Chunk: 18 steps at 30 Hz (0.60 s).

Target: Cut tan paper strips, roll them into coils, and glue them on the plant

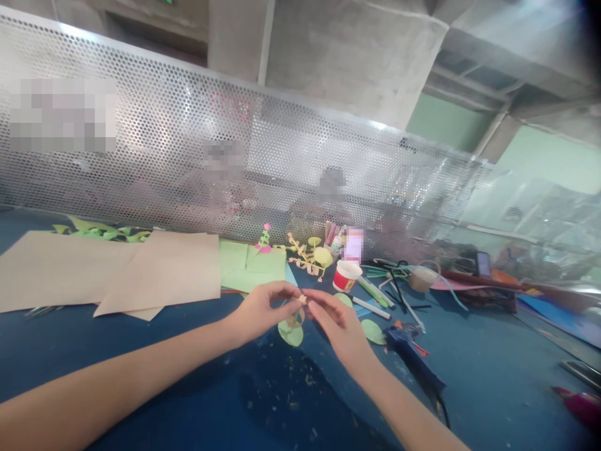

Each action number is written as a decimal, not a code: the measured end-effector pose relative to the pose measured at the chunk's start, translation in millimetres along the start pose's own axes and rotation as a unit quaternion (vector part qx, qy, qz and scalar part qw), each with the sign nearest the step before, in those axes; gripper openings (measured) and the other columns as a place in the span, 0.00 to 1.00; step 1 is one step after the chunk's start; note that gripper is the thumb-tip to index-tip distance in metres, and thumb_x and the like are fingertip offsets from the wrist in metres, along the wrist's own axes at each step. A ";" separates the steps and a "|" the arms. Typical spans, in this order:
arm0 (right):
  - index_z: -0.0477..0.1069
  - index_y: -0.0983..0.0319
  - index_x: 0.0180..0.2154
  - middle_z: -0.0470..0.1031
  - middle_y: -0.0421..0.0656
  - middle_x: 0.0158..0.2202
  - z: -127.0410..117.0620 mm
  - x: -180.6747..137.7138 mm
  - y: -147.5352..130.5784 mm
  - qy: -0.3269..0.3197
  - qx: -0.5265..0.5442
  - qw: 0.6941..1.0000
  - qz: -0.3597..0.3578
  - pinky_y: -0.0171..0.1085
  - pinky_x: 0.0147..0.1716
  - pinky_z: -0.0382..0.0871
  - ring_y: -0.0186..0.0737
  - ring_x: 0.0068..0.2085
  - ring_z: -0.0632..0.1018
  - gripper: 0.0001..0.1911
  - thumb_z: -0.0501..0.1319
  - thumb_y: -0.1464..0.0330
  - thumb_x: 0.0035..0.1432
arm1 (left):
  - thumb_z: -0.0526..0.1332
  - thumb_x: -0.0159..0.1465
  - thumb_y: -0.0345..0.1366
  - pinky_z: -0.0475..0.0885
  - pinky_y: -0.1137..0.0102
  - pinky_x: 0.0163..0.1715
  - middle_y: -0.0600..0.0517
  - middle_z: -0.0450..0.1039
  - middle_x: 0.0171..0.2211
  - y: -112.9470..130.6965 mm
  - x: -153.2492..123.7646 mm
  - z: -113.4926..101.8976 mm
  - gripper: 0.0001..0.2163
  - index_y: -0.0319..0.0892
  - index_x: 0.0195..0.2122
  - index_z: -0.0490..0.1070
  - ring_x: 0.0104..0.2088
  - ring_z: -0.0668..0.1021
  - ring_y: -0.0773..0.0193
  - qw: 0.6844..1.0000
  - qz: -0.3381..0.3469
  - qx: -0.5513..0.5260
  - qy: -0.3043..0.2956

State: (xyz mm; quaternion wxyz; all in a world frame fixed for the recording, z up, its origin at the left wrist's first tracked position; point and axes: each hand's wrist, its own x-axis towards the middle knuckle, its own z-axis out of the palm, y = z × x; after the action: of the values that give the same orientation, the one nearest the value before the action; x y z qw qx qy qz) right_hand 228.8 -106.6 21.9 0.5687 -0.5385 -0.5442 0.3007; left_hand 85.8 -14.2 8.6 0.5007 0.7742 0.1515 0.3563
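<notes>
My left hand (pixel 261 311) and my right hand (pixel 345 332) meet above the blue table, fingertips pinched on a small cream paper piece (pixel 303 299). A pale curled paper strip (pixel 295 318) hangs just under the fingers. Below it shows a light green paper disc (pixel 290 334); whether it is joined to the strip I cannot tell. Another green paper disc (pixel 373 331) lies to the right of my right hand, beside a dark blue glue gun (pixel 413 360) with a black cord. Behind the hands stands a red and white paper cup (pixel 346 277).
Large beige paper sheets (pixel 159 266) and green paper (pixel 253 266) lie at the left. Curled yellow paper pieces (pixel 310 258), a phone (pixel 353 244) and markers (pixel 375 293) sit behind the hands. A perforated metal screen (pixel 282 163) borders the table's far side. Paper scraps dot the front.
</notes>
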 end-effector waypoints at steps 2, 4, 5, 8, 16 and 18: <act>0.71 0.60 0.40 0.75 0.43 0.35 -0.4 0.3 2.1 0.000 -0.009 1.000 -0.009 0.38 0.40 0.69 0.40 0.38 0.75 0.13 0.59 0.64 0.51 | 0.58 0.59 0.38 0.68 0.66 0.44 0.48 0.72 0.38 -0.1 0.4 -0.7 0.09 0.40 0.38 0.69 0.41 0.74 0.62 1.000 0.002 -0.001 -0.002; 0.70 0.61 0.39 0.74 0.43 0.35 -1.6 1.5 8.0 0.007 -0.050 0.998 -0.028 0.38 0.37 0.69 0.40 0.36 0.74 0.13 0.60 0.65 0.50 | 0.59 0.59 0.37 0.67 0.66 0.46 0.48 0.72 0.39 -0.5 0.8 -1.4 0.09 0.40 0.39 0.69 0.42 0.74 0.62 1.000 0.006 0.002 0.001; 0.70 0.62 0.39 0.73 0.44 0.35 -2.4 2.2 11.6 0.009 -0.081 0.996 -0.034 0.38 0.36 0.69 0.40 0.35 0.74 0.14 0.60 0.65 0.49 | 0.59 0.59 0.36 0.67 0.66 0.46 0.48 0.71 0.39 -0.6 1.0 -1.7 0.09 0.40 0.40 0.68 0.42 0.74 0.62 1.000 0.008 0.002 0.003; 0.70 0.62 0.40 0.71 0.44 0.34 -3.8 3.3 20.9 0.002 -0.164 0.986 -0.034 0.36 0.30 0.67 0.38 0.31 0.71 0.17 0.63 0.62 0.47 | 0.58 0.59 0.34 0.66 0.65 0.47 0.48 0.71 0.39 -0.5 1.4 -2.1 0.09 0.39 0.40 0.68 0.42 0.74 0.62 1.000 0.010 0.003 0.006; 0.66 0.61 0.44 0.68 0.42 0.32 -2.6 3.6 24.7 0.004 -0.200 0.980 -0.021 0.35 0.27 0.63 0.36 0.29 0.67 0.22 0.63 0.60 0.47 | 0.57 0.59 0.31 0.65 0.64 0.49 0.49 0.72 0.40 -2.1 -0.5 -4.2 0.09 0.41 0.41 0.69 0.44 0.73 0.61 1.000 0.015 0.002 -0.004; 0.65 0.61 0.45 0.68 0.41 0.33 -2.5 4.0 26.2 0.004 -0.195 0.980 -0.024 0.35 0.27 0.63 0.36 0.29 0.67 0.22 0.63 0.61 0.47 | 0.56 0.58 0.30 0.64 0.64 0.49 0.49 0.72 0.41 -3.7 -0.7 -4.5 0.10 0.41 0.41 0.69 0.45 0.73 0.61 1.000 0.014 0.004 -0.010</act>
State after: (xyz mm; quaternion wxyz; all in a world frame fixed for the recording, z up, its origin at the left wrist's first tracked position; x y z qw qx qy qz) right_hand 238.4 -97.3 -1.1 0.4614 -0.6273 -0.6031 0.1731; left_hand 82.5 -9.9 6.2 0.4942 0.7816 0.1370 0.3552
